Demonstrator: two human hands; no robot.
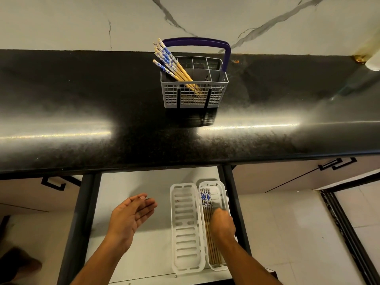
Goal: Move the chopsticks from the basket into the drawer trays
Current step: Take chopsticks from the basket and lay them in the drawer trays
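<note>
The work surface is a polished black stone countertop [123, 112] with bright light streaks along its rounded front edge. Behind it rises a white marble-pattern wall [61, 21] with grey veins. Below the counter, pale cabinet fronts carry black angular handles [337, 164], and a light tiled floor [298, 233] lies to the right.

A grey grid-walled basket [194, 93] with a dark blue handle [205, 43] stands on the countertop near the wall. A bundle of chopsticks [174, 66], wooden with blue-and-white patterned tops, leans out of the basket toward the left, tops above the rim.

An open drawer [123, 186] with a pale floor and dark side rails projects under the counter edge. Two white slotted trays lie side by side at its right side, long axes running front to back and touching along their inner edges. The left tray [186, 227] holds nothing. The right tray [221, 192] contains several chopsticks [206, 204] laid lengthwise, patterned ends toward the counter.

The right hand [223, 225] is lowered over the right tray, knuckles up, fingers curled down onto the laid chopsticks; whether it grips them cannot be told. It covers the middle of the tray. The left hand [131, 214] hovers over the bare drawer floor left of the trays, palm turned up and inward, fingers extended and spread loosely, holding nothing.
</note>
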